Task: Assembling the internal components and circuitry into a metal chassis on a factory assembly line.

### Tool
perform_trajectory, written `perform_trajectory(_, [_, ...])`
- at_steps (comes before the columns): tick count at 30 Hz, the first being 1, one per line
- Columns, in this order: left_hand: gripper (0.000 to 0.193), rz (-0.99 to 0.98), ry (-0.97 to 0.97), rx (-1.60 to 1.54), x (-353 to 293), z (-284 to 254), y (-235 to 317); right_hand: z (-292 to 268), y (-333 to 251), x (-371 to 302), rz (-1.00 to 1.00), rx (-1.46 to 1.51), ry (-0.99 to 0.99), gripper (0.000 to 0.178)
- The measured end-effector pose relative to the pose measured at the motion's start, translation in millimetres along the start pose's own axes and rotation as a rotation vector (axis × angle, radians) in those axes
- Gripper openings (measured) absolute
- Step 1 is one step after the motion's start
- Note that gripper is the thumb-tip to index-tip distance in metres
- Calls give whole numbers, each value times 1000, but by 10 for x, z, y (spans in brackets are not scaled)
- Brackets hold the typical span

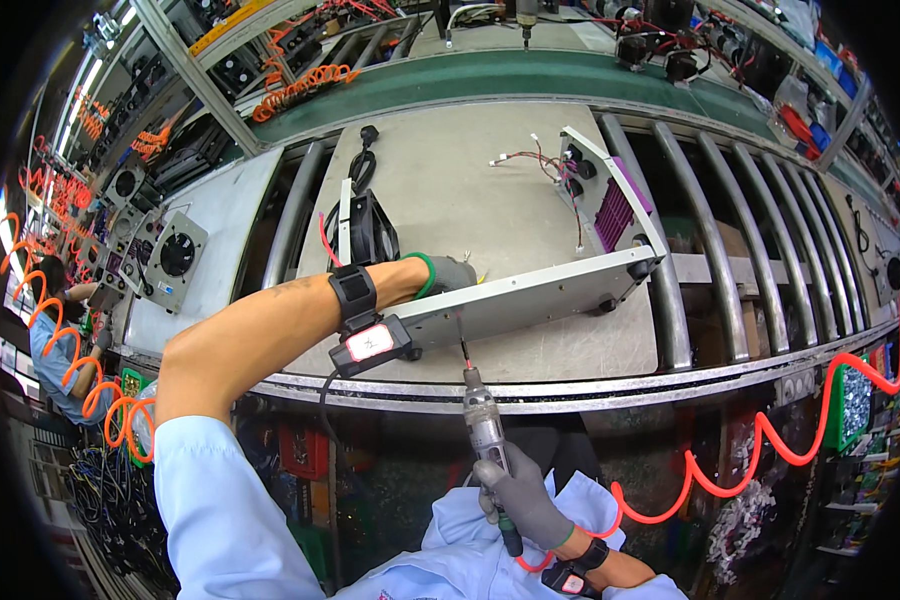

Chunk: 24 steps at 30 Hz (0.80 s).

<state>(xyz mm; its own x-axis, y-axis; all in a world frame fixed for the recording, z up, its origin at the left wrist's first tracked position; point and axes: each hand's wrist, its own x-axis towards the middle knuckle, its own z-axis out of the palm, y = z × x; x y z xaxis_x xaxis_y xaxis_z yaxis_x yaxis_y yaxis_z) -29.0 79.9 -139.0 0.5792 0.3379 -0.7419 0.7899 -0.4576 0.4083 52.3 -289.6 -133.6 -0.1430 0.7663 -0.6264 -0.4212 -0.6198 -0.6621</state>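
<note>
My right hand [518,492], in a grey glove, is wrapped round a pneumatic screwdriver [484,425] near the front edge of the bench. Its bit reaches the outer face of a grey metal chassis panel [530,303] that stands on edge. My left hand [450,273], gloved in grey with a green cuff, is behind that panel against its inner side; the panel hides its fingers. Joined to the panel's right end is an upright side piece [610,190] with a purple grille and loose wires. A black fan [372,230] with a metal strip stands left of my left hand.
Under the work lies a beige board [440,160] on a roller conveyor [715,250]. A black power cord [363,165] lies at its back left. An orange coiled air hose [740,490] hangs at right. At far left, another person [65,340] works beside a fan unit [177,255].
</note>
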Motion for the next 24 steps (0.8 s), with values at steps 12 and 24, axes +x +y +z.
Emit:
perform_trajectory(12, [40, 4, 3, 169, 214, 51, -140, 38, 128, 68, 7, 12, 18, 31])
perform_trajectory(24, [43, -60, 37, -132, 393, 78, -429, 66, 132, 51, -59, 15, 31, 35])
